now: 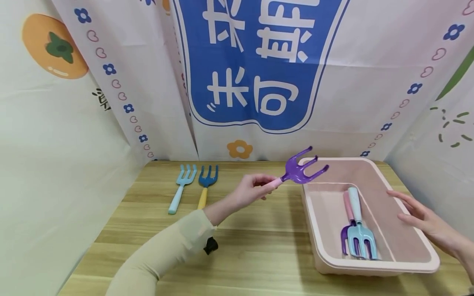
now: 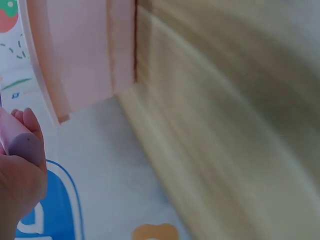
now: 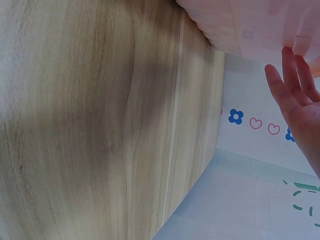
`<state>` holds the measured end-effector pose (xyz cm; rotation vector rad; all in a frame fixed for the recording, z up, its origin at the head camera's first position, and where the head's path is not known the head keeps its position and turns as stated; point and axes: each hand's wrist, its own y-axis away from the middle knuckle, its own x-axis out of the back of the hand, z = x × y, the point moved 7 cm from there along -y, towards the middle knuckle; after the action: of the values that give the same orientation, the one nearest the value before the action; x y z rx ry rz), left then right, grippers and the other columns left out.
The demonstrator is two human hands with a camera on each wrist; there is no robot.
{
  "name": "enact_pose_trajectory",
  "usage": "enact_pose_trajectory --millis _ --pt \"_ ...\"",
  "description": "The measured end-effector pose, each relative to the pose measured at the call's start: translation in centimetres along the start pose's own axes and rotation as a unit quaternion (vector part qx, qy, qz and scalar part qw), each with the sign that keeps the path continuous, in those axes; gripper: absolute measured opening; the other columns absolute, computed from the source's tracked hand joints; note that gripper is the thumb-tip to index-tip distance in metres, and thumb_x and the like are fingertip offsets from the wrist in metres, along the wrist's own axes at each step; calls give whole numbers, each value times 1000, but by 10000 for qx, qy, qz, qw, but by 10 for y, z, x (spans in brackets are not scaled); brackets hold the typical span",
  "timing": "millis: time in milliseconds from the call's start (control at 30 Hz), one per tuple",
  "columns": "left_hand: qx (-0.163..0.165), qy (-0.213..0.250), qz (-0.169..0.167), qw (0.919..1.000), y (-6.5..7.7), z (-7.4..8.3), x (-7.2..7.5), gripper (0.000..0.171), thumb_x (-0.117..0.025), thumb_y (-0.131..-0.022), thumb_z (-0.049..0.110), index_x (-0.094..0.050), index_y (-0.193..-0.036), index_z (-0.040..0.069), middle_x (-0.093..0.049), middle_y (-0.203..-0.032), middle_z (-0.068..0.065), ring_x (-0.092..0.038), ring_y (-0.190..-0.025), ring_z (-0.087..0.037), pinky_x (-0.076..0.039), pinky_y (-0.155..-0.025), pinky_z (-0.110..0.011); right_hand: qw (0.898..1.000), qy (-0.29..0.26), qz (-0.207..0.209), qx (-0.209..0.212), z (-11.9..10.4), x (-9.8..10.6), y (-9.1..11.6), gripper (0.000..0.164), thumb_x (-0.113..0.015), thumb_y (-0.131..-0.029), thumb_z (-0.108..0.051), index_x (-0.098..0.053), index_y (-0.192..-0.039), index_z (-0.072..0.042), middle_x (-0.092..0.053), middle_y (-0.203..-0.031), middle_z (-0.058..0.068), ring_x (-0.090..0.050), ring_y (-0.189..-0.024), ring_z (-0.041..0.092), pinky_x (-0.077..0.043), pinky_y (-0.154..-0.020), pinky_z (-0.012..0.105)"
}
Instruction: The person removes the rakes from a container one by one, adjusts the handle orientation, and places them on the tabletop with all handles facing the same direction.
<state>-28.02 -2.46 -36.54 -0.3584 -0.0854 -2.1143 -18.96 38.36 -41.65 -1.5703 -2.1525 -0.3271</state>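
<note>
My left hand pinches the pink handle of a small purple garden fork, tines pointing up and right at the left edge of a pink plastic bin. In the left wrist view, the fingers and thumb of the left hand are round the pink handle. My right hand rests on the bin's right rim with its fingers extended; the right wrist view shows these fingers at the bin's outer wall. Inside the bin, a light blue garden fork lies over a purple one with a pink handle.
On the wooden table, a light blue fork and a dark blue fork with a yellow handle lie at the back left. A printed white cloth hangs behind the table and along both sides.
</note>
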Motion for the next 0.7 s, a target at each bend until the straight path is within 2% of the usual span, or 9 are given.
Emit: enact_pose_trajectory --millis 200,300,400,533,633,700 --pt "-98 635 340 9974 19 -22 7 34 -63 -96 15 -60 -127 2 -65 -109 -14 -61 -91 -18 -55 -81 -43 10000 65 46 20 2 1 0 60 -40 -102 1 -20 -156 -20 -27 -140 -30 -35 -113 -14 -40 -79 11" --pt "-123 855 568 9946 27 -33 11 38 -61 -96 7 -54 -133 -1 -61 -113 -19 -61 -91 -20 -54 -83 -47 10000 63 53 -10 3 1 1 61 -40 -102 0 -20 -156 -21 -26 -139 -31 -36 -112 -14 -41 -78 11" --pt "-202 793 864 9929 34 -41 16 41 -59 -95 0 -51 -135 -2 -59 -111 -21 -61 -90 -28 -54 -83 -48 10000 24 34 -41 4 1 1 61 -39 -103 0 -20 -156 -22 -26 -138 -32 -37 -111 -14 -43 -77 13" --pt "-215 628 1240 9901 42 -54 23 43 -58 -94 -5 -49 -136 -3 -57 -113 -25 -59 -97 -35 -54 -83 -42 10000 -55 -1 18 3 1 1 61 -39 -102 1 -20 -156 -21 -26 -139 -31 -38 -110 -13 -45 -77 15" --pt "-42 685 1443 9872 46 -67 28 45 -59 -93 -4 -48 -137 -3 -56 -119 -27 -58 -103 -36 -54 -84 -36 9999 -81 -9 99 2 0 1 61 -38 -102 3 -20 -156 -20 -26 -140 -31 -38 -112 -12 -45 -77 15" --pt "99 737 1577 9847 49 -75 31 46 -60 -93 -4 -47 -137 -2 -55 -121 -29 -58 -104 -38 -54 -84 -36 9999 -119 -22 95 2 -1 0 61 -38 -102 3 -20 -156 -20 -26 -140 -31 -39 -111 -12 -46 -77 16"
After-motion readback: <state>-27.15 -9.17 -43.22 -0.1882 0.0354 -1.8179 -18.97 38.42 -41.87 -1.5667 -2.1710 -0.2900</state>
